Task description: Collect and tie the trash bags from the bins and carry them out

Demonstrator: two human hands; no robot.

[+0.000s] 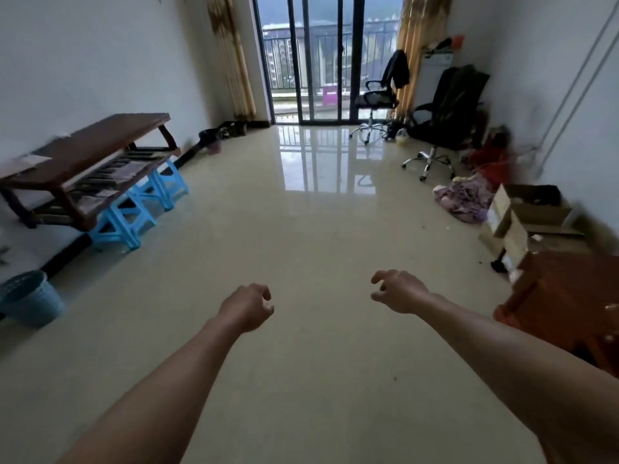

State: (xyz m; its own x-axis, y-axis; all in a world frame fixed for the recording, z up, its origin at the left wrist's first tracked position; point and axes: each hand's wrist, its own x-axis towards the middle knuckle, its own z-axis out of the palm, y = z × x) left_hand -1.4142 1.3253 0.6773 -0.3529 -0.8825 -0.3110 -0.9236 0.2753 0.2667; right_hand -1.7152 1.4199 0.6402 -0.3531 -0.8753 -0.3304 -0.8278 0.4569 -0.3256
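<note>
A blue woven plastic bin (28, 298) stands on the floor by the left wall, near the frame's left edge; I cannot tell whether a bag lines it. My left hand (248, 306) and my right hand (397, 291) are stretched out in front of me over bare floor, fingers loosely curled, holding nothing. Both hands are far from the bin. A small pinkish bin (214, 147) with a dark bag (209, 134) over it sits by the far left wall.
A brown wooden table (87, 155) rests tilted on blue plastic stools (134, 209) at left. Two black office chairs (438, 125) stand near the glass balcony door (321, 58). Cardboard boxes (526, 216), a cloth heap (464, 199) and wooden furniture (566, 296) line the right wall.
</note>
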